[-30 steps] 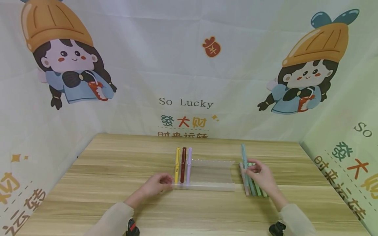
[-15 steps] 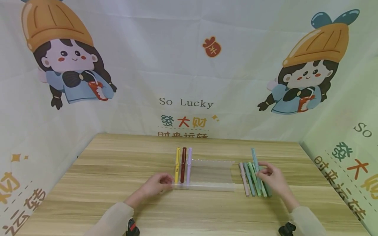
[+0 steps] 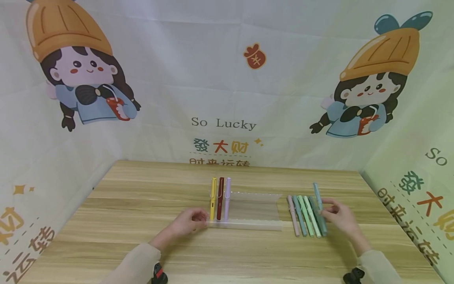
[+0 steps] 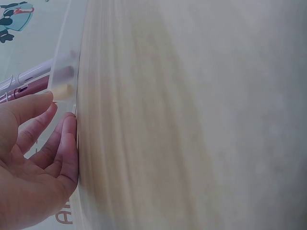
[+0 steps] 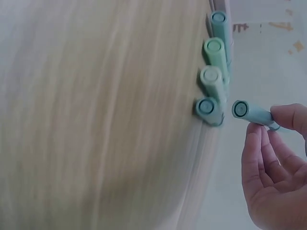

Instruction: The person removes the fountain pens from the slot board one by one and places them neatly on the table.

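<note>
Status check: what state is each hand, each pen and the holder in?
Clear holder: on the table, part filled
Yellow pen: capped, in holder
Dark red pen: capped, in holder
Lilac pen: capped, in holder
Blue pen: lifted
Pink pen: lying on table
Teal pen: lying
Green pen: lying
Pale green pen: lying
Dark teal pen: lying
Left hand: holding holder's near left corner
Right hand: pinching blue pen

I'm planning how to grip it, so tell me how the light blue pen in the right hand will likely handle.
The light blue pen looks stiff, as it runs straight. It is probably light, since a simple pinch of the right hand holds it. Its round end suggests it might roll if pushed.
</note>
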Demonstrator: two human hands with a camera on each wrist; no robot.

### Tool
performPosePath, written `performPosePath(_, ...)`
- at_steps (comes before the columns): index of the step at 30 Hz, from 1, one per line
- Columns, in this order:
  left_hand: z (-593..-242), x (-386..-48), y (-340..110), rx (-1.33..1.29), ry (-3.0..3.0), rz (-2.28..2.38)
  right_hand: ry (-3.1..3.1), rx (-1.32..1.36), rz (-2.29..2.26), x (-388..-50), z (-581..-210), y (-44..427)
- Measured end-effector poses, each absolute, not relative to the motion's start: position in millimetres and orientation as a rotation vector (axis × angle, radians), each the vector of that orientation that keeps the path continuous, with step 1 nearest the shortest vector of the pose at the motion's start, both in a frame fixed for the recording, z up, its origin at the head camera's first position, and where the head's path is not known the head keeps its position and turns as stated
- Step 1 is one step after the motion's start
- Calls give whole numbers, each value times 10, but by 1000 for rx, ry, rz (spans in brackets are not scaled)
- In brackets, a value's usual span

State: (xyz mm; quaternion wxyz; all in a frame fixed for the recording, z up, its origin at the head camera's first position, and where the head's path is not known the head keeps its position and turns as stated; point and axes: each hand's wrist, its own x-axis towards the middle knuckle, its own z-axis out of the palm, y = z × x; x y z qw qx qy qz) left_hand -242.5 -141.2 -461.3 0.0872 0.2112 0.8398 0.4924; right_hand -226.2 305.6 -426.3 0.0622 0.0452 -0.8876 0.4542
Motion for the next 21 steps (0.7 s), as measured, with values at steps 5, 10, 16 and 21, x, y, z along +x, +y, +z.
performPosePath(5,-4486,-2341,-1379,621,2496,1481,-2717,96,1334,-2240,-4269,3115)
performPosePath(10,-4291,-2222,-1345,631,2487,1477,-2768,55,1312,-2229,-4294,3163)
performPosePath(16,-4272,-2205,-1340,639,2491,1480,-2822,30,1225,-2235,-4342,3205)
performPosePath(21,-4491,-2340,-1384,640,2500,1477,-2848,40,1146,-2240,-4366,3236)
